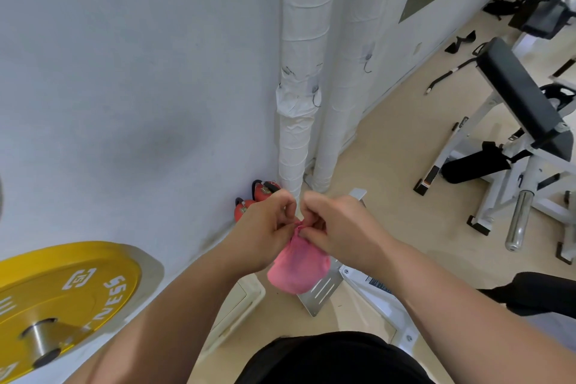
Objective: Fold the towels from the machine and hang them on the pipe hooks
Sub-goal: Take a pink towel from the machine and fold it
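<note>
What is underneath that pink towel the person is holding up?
Below the pink towel, pinched by the left hand and right hand, lies a slotted metal plate on the beige floor. The towel covers the plate's upper end.

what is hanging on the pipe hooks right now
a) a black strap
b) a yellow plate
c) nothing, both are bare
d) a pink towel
c: both hooks on the white wrapped pipes hang bare, while the pink towel is pinched at its top edge by the left hand and right hand.
</note>
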Available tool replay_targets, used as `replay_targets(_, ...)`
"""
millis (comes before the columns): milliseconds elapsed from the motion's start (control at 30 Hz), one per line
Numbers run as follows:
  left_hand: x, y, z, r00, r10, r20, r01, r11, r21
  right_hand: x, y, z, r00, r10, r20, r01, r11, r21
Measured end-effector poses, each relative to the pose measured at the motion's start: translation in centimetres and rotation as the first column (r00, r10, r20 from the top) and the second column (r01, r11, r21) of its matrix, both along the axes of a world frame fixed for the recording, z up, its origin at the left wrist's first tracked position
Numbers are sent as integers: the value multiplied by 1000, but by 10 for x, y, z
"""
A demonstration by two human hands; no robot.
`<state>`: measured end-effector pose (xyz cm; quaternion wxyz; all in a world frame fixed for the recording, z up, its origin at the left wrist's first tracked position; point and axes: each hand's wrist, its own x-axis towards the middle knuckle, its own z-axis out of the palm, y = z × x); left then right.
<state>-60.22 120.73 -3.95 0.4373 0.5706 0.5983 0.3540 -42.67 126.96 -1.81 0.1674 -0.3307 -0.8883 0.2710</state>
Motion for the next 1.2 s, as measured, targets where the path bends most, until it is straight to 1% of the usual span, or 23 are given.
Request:
replay_targets(67,-1,-2,0,999,-29,-30,30,999,18,-1,2,-1,1000,-4,10,3,1000,30)
replay_targets(167,2,-2,0,999,-37,34,38,999,-9,2,8,-2,1000,-5,14,4,999,44)
replay_targets(367,10,11,-2,989,48,137,-47,999,-10,13,22,-7,998,-33,-48,35,998,47)
replay_targets(400,11,14,-2,986,53,158,-51,999,-18,16,28,-8,997,-34,-73,36,999,18)
replay_targets(467,11,23,-1,980,69,185,-67,998,-19,26,40,-11,991,-44,-126,32,994,-102)
replay_targets(533,16,33,1,974,108,201,-112,994,10,39,54,-17,993,-28,-114,6,981,-195)
replay_targets(567,19,38,2,969,135,206,-142,990,22,46,63,-22,996,6,-84,-23,979,-202)
replay_targets(700,38,61,9,941,257,222,-272,961,43,70,103,-42,984,174,20,-173,983,-63)
replay_targets(833,56,84,17,923,371,102,-378,924,62,97,149,-48,981,192,23,-193,980,43)
replay_targets(900,64,97,16,909,417,-4,-415,906,85,110,176,-42,978,207,36,-209,975,79)
replay_targets(1000,79,115,12,888,442,-127,-431,896,105,128,212,-28,956,294,-6,-294,956,10)
replay_targets(1067,95,125,11,874,466,-137,-456,885,98,139,229,-20,953,295,-63,-298,953,-51)
replay_targets(1133,111,135,14,874,473,-108,-465,880,93,146,241,-13,952,248,-177,-283,937,-205)
replay_targets(1200,124,143,22,889,454,-66,-448,890,87,150,250,-9,928,184,-325,-307,872,-381)
